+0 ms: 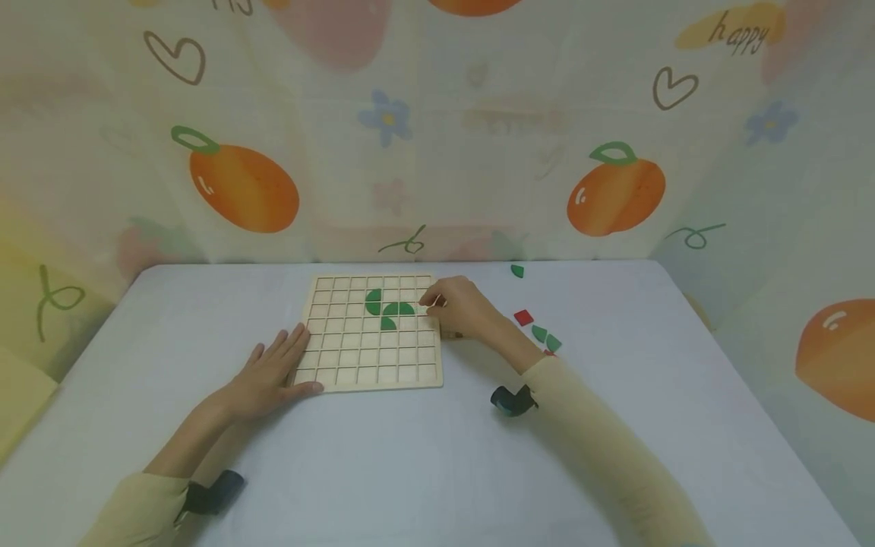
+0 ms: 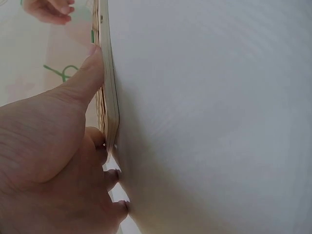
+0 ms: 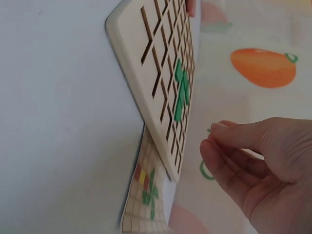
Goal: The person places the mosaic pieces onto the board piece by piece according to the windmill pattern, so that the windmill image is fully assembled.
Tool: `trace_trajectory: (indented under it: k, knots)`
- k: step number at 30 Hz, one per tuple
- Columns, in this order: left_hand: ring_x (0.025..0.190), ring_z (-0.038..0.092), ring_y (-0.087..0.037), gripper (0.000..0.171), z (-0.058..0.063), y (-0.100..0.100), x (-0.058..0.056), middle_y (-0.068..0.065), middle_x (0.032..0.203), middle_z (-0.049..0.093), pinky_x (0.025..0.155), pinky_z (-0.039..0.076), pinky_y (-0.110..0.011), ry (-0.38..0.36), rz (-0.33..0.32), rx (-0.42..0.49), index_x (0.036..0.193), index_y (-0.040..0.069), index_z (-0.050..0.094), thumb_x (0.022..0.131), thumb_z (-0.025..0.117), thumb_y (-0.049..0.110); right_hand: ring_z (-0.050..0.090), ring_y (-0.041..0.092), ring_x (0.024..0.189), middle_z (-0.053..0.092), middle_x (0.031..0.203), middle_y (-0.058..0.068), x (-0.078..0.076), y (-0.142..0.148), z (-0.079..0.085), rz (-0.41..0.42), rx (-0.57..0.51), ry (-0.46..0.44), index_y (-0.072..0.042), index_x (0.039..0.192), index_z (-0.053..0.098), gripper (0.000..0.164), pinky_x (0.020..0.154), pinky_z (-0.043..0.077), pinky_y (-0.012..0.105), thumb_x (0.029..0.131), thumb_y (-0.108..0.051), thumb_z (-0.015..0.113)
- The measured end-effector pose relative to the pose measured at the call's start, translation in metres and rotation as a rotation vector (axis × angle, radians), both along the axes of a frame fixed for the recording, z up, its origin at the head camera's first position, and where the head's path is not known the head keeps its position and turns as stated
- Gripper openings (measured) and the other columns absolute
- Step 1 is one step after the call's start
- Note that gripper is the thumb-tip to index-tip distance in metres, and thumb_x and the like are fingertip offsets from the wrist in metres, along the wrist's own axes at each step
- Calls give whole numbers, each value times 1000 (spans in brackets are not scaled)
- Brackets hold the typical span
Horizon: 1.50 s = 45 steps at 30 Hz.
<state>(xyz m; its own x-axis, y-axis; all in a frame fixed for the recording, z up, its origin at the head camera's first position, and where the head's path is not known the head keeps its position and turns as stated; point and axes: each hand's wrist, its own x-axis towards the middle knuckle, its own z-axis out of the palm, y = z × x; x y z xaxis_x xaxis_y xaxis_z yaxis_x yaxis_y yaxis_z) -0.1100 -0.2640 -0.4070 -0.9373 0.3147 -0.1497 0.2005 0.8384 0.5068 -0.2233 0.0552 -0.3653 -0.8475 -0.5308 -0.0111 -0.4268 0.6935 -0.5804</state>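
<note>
Head view: steadies a pale wooden grid board (image 1: 368,357), just left of center on a white-covered counter (image 1: 383,471), with the left grip (image 1: 270,376) spread flat at its left edge, thumb by the near corner. Poises the right grip (image 1: 465,308) at the board's far right side, fingertips drawn together in a pinch; cannot tell from any view whether on a piece or on nothing.

Looks early in setting pieces into cells, with only a green cluster (image 1: 390,310) seated toward the far middle. Leaves loose green pieces (image 1: 554,343) and red pieces (image 1: 523,317) on the counter at right, plus a lone green piece (image 1: 517,271) at the far side. Likely follows the patterned sheet (image 3: 146,190) by the board's right side.

Calls next, seemingly, for lining up with a bare cell, lowering flat and releasing; if empty-fingered, for fetching from the right.
</note>
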Motion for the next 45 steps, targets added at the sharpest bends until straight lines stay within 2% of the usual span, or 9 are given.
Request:
trace_trajectory:
  k: [3, 8, 11, 19, 26, 36, 42, 45]
  knots:
    - [146, 1, -48, 100, -1, 1, 0, -24, 162, 5, 112, -3, -68, -5, -2, 2, 154, -4, 12, 90, 64, 52, 61, 17, 91, 69, 98, 3, 1, 11, 2, -23, 25, -23, -5, 111, 73, 19, 75, 52, 27, 94, -7, 65]
    - [146, 2, -49, 100, -1, -1, 1, -25, 161, 6, 111, -2, -68, -5, -1, -4, 154, -5, 12, 90, 65, 51, 63, 18, 91, 71, 101, 5, -1, 28, 0, -17, 64, 17, -3, 110, 73, 18, 75, 53, 27, 93, -6, 66]
    - [146, 3, -49, 100, 0, -3, 1, -25, 161, 7, 111, -1, -69, 1, -3, -6, 154, -6, 12, 90, 64, 51, 64, 18, 91, 71, 102, 7, -2, 41, -3, -24, 69, 34, -2, 109, 73, 18, 78, 54, 29, 93, -6, 66]
    - [146, 2, -48, 100, 1, 2, 0, -24, 161, 7, 111, -1, -68, 0, -6, -2, 154, -4, 12, 90, 64, 52, 62, 22, 93, 71, 106, 8, -1, 85, -13, -104, 78, 30, -3, 109, 73, 18, 88, 54, 35, 92, -6, 68]
    - [145, 5, -50, 99, 2, 3, 1, -26, 160, 9, 111, 1, -69, 9, -10, -17, 153, -6, 14, 90, 64, 50, 63, 23, 93, 71, 104, 9, 1, 116, -15, -107, 73, 33, -2, 108, 73, 18, 88, 54, 39, 92, -5, 67]
    - [145, 5, -49, 99, 1, 2, 0, -25, 161, 9, 111, 1, -69, 16, -20, -19, 154, -6, 13, 91, 64, 50, 65, 27, 96, 71, 104, 12, 11, 144, -14, -136, 54, 15, 1, 109, 72, 20, 86, 56, 41, 89, -2, 69]
    - [145, 5, -49, 99, 0, 1, 0, -25, 161, 9, 111, 1, -69, 20, -17, -9, 154, -6, 13, 91, 63, 51, 63, 30, 96, 69, 106, 14, 22, 159, -16, -200, 86, 39, 2, 116, 69, 28, 82, 57, 41, 89, -5, 70]
    - [146, 4, -49, 98, 0, 0, -1, -25, 161, 8, 111, 0, -69, 19, -19, -3, 154, -6, 12, 91, 64, 50, 63, 28, 96, 69, 105, 14, 26, 164, -18, -227, 111, 22, 1, 116, 68, 28, 80, 57, 38, 90, -8, 70]
